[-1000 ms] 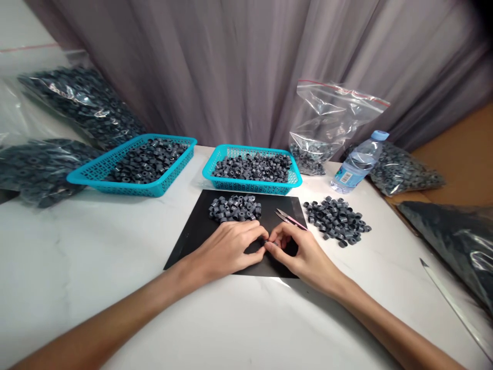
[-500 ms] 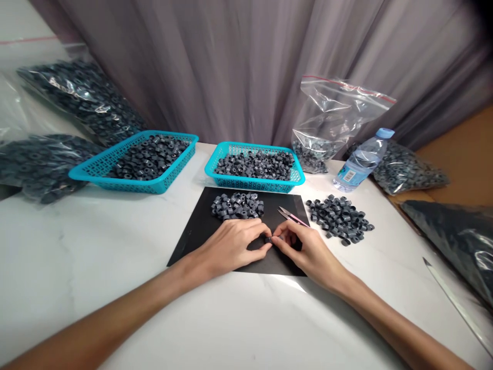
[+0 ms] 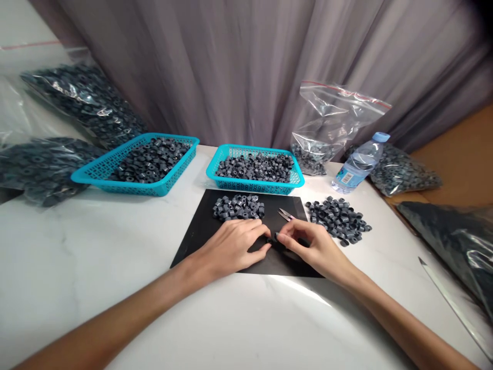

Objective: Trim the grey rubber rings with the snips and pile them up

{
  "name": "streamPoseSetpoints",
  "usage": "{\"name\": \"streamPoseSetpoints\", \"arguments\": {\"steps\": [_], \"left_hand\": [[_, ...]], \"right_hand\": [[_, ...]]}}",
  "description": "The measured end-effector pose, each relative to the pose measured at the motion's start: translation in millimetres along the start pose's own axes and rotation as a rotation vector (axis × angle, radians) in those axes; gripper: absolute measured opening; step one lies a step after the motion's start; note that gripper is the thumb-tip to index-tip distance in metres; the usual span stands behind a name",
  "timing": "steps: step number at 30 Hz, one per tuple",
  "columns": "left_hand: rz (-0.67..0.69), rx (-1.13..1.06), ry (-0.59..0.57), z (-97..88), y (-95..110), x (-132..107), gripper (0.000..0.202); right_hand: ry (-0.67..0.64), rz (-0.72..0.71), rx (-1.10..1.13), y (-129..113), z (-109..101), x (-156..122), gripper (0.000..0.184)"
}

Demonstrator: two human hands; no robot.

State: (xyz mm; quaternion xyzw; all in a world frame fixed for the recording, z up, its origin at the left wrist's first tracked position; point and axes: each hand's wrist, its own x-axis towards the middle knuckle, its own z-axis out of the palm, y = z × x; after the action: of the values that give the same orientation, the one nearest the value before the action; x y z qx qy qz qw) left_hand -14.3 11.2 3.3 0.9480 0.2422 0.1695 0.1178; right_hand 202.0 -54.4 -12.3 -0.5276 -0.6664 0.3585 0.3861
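Low over the black mat (image 3: 192, 236), my left hand (image 3: 239, 245) is closed in a pinch on a small dark grey part (image 3: 268, 240), mostly hidden by the fingertips. Just to its right, my right hand (image 3: 308, 241) pinches a small dark ring (image 3: 276, 236) between thumb and forefinger. A narrow gap separates the two pieces. Behind my left hand lies a pile of small grey hollow parts (image 3: 239, 206) on the mat. Thread snips (image 3: 285, 214) with a pink handle lie behind my right hand, partly covered by it.
A loose heap of grey rings (image 3: 341, 220) sits on the white table right of the mat. Two blue baskets (image 3: 165, 187) (image 3: 254, 188) of parts stand behind. Plastic bags (image 3: 50, 164) (image 3: 311, 154), a water bottle (image 3: 356, 164) and a pointed flat strip (image 3: 450, 303) lie around.
My right hand has drawn slightly to the right, away from the left, bringing a dark ring with it. My left hand stays nearly in place. The view has shifted slightly.
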Motion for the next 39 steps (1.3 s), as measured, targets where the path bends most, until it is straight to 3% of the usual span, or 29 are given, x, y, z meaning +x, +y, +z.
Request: {"name": "streamPoseSetpoints", "arguments": {"steps": [4,8,11,17,28,35,39], "left_hand": [[-0.035,-0.12,0.074,-5.0,6,0,0.031],[-0.053,-0.212,0.16,-6.6,12,1,0.022],[-0.121,-0.319,0.152,-3.5,12,1,0.02],[-0.262,-0.598,0.108,-1.7,10,2,0.024],[-0.337,-0.716,0.106,-4.2,15,2,0.03],[-0.361,-0.76,0.071,-8.4,18,4,0.026],[-0.368,-0.779,0.042,-9.4,19,3,0.024]], "right_hand": [[-0.036,0.112,0.288,-1,2,1,0.036],[-0.057,0.161,0.49,-5,4,-1,0.034],[-0.041,0.169,0.568,-7,5,-2,0.033],[-0.043,0.171,0.62,-6,3,-3,0.031],[-0.015,0.133,0.609,-5,2,-5,0.032],[0.079,0.064,0.504,-1,-12,-1,0.026],[0.053,0.035,0.53,-3,-15,-1,0.023]]}}
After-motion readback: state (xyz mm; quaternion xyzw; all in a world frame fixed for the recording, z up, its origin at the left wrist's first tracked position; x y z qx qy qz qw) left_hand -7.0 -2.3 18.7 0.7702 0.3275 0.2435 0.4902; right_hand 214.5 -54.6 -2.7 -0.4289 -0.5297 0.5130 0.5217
